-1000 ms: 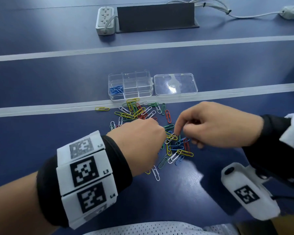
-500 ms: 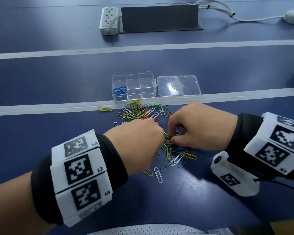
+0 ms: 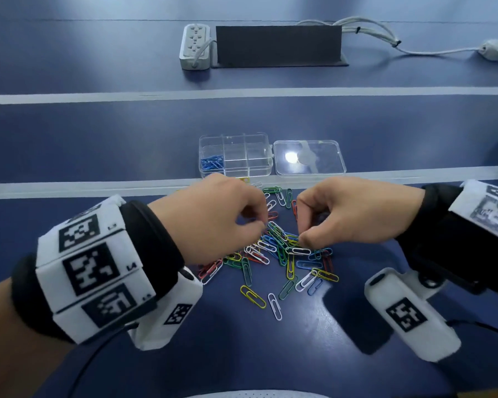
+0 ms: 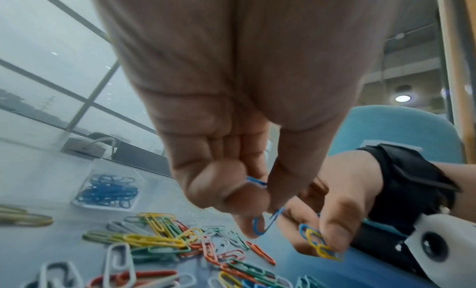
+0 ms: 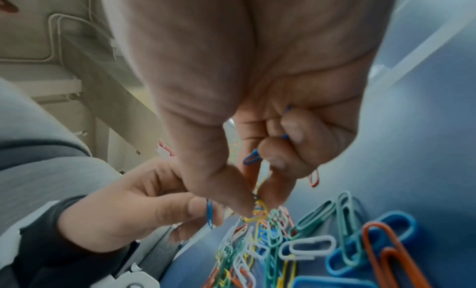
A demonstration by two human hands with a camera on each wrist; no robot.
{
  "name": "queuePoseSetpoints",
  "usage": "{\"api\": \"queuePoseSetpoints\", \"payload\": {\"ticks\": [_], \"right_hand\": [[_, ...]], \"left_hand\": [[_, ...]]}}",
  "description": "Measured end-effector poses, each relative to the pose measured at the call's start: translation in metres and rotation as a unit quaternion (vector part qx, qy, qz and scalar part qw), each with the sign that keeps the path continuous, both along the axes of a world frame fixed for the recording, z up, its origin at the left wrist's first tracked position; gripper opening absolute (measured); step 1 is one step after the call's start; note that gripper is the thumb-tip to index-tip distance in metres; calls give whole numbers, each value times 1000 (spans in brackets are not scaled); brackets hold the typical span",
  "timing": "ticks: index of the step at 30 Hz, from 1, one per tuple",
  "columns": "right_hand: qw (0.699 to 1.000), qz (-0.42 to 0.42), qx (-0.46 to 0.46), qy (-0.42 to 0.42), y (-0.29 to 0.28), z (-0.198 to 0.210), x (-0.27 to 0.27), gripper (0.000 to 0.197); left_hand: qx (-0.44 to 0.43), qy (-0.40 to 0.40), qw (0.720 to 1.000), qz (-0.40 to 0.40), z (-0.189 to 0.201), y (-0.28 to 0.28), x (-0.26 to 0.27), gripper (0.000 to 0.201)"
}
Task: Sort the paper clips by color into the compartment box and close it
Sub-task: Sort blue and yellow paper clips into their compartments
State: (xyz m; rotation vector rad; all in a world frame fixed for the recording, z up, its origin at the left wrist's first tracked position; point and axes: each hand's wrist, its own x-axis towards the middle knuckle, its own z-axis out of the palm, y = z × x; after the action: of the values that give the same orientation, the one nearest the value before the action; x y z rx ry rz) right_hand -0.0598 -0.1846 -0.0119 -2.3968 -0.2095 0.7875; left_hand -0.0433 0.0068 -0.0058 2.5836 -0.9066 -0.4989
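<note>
A loose pile of coloured paper clips (image 3: 279, 254) lies on the blue table in front of the clear compartment box (image 3: 259, 168). Only the box's front left compartment holds clips, several blue clips (image 3: 212, 163). Its lid (image 3: 309, 158) lies open to the right. My left hand (image 3: 260, 225) hovers over the pile's left side and pinches a blue clip (image 4: 260, 225) between thumb and fingers. My right hand (image 3: 299, 239) pinches a tangle of yellow and blue clips (image 4: 319, 245) at the pile's top. More blue clips (image 5: 251, 157) sit inside its curled fingers.
A white power strip (image 3: 194, 47) and a dark upright panel (image 3: 278, 45) stand at the far side, with white cables (image 3: 385, 38) running right. Two pale stripes cross the table; the near stripe (image 3: 69, 188) passes just in front of the box. A few stray clips (image 3: 273, 305) lie nearer me.
My right hand came in from the right to meet the left over the pile. Now the hands have drawn slightly apart, each pinching clips.
</note>
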Motion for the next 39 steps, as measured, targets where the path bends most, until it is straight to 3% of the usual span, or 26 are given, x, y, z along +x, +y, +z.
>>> {"api": "queuePoseSetpoints", "payload": {"ticks": [8,13,17,21,26,31,36,39], "right_hand": [[993,3,87,80,4,-5,11,23],[996,-29,71,37,12,3,31,13],[991,-94,92,21,30,14,52,15],[996,-70,-29,-55,48,21,78,19],[975,-24,-182,-123,75,30,95,24],[978,-18,-195,-71,80,29,107,21],[981,-10,-184,-58,86,32,115,1],[982,-12,-177,-69,88,35,120,13]], "left_hand": [[-40,61,995,73,1,16,15,17],[-56,92,988,113,2,20,29,25],[-59,44,988,135,5,14,48,25],[-43,-31,985,162,3,3,65,28],[-29,-54,985,159,2,-8,75,45],[-26,-9,982,185,4,-4,78,66],[-66,32,975,211,7,-2,78,64],[-96,35,971,216,9,-2,79,62]]}}
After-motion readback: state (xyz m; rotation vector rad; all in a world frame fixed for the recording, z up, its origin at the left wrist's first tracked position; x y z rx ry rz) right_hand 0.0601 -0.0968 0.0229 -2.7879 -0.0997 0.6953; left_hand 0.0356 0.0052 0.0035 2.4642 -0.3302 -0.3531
